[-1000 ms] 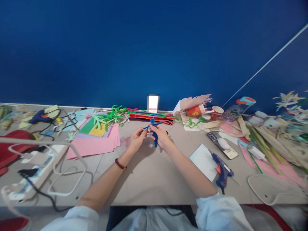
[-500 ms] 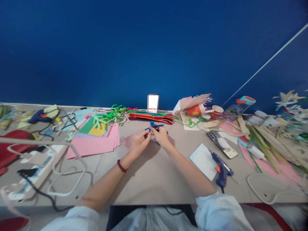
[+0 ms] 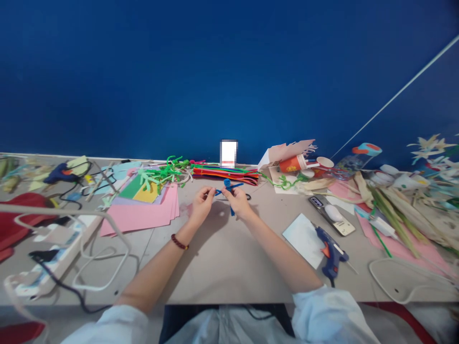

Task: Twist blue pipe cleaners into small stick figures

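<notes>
1. Blue pipe-cleaner figure (image 3: 227, 183): just in front of the bundle of coloured pipe cleaners (image 3: 225, 176).
2. Left hand (image 3: 202, 205): fingers pinching one blue arm.
3. Right hand (image 3: 238, 203): fingers closed around the figure's middle.
4. Apparent step: bending and twisting the figure into shape, with the free blue ends seemingly calling for further shaping.

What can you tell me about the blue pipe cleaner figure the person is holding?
The blue pipe cleaner figure looks like fuzzy chenille wire, bent into a small rounded coil on top, with a straight piece sticking out to both sides and a stem running down. The crosspiece slants slightly, rising to the person's right. The left hand and right hand pinch it at the middle, where fingers hide how the pieces join. It is held over the tabletop, and its lower end seems clear of the surface, though that is hard to tell.
</notes>
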A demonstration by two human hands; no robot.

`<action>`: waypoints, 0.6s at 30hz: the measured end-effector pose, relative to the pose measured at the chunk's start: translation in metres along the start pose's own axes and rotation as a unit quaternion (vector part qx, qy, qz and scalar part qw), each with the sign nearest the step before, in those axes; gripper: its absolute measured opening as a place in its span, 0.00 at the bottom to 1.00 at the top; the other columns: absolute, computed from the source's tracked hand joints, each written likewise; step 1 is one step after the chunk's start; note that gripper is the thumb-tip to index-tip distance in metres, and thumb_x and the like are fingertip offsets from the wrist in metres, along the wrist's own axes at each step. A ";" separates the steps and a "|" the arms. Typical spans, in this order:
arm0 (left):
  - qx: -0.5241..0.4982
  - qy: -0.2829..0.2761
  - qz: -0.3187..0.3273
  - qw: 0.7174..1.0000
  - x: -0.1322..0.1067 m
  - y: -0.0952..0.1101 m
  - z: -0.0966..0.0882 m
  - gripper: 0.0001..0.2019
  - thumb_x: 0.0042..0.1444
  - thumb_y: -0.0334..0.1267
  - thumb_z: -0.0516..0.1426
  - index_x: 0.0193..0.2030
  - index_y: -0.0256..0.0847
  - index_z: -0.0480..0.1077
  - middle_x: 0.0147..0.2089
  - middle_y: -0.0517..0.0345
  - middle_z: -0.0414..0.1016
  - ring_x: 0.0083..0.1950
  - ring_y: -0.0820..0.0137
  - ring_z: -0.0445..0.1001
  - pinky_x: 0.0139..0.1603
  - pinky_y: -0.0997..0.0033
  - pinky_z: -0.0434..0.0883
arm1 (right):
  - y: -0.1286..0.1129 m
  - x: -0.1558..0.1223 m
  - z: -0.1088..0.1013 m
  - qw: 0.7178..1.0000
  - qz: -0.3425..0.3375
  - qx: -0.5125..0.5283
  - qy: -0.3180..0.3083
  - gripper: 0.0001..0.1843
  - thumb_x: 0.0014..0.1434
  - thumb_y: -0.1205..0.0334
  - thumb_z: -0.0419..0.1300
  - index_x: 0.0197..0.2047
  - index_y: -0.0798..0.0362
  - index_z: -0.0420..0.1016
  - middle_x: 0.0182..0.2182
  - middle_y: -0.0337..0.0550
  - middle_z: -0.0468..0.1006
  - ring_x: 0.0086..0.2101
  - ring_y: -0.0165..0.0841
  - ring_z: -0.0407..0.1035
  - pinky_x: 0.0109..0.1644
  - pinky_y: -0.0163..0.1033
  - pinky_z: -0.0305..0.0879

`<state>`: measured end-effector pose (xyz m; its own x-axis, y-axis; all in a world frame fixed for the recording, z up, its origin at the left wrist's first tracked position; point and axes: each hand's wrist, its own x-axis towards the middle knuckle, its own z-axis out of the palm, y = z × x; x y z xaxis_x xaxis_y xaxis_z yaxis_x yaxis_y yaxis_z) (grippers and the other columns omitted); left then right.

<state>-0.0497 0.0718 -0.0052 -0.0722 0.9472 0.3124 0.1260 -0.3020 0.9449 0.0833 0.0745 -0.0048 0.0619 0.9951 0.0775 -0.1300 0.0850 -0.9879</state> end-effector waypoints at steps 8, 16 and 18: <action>-0.066 -0.078 -0.046 0.994 -0.012 -0.005 0.019 0.19 0.52 0.54 0.55 0.29 0.37 0.71 0.18 0.64 0.60 0.20 0.77 0.55 0.21 0.75 0.54 | -0.003 -0.002 0.008 0.992 0.043 0.109 0.051 0.22 0.37 0.46 0.68 0.29 0.54 0.70 0.24 0.39 0.75 0.27 0.30 0.69 0.35 0.38 0.67; 0.177 -0.059 0.141 0.972 -0.021 0.014 0.011 0.11 0.59 0.40 0.50 0.30 0.40 0.69 0.26 0.59 0.68 0.28 0.73 0.64 0.30 0.73 0.60 | 0.000 -0.002 0.000 0.994 -0.052 -0.057 0.076 0.15 0.48 0.48 0.60 0.27 0.53 0.68 0.25 0.41 0.74 0.28 0.33 0.67 0.36 0.41 0.67; 0.229 -0.043 0.183 0.955 -0.020 0.018 0.005 0.10 0.59 0.38 0.50 0.30 0.40 0.69 0.26 0.59 0.66 0.29 0.72 0.65 0.32 0.72 0.60 | -0.001 -0.002 -0.004 0.980 -0.111 -0.151 0.067 0.13 0.52 0.50 0.58 0.26 0.52 0.69 0.26 0.44 0.75 0.31 0.35 0.68 0.39 0.42 0.65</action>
<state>-0.0408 0.0483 0.0047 0.1383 0.7987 0.5856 0.5476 -0.5544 0.6267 0.0868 0.0720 -0.0040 0.1870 0.9362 0.2975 0.1996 0.2603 -0.9447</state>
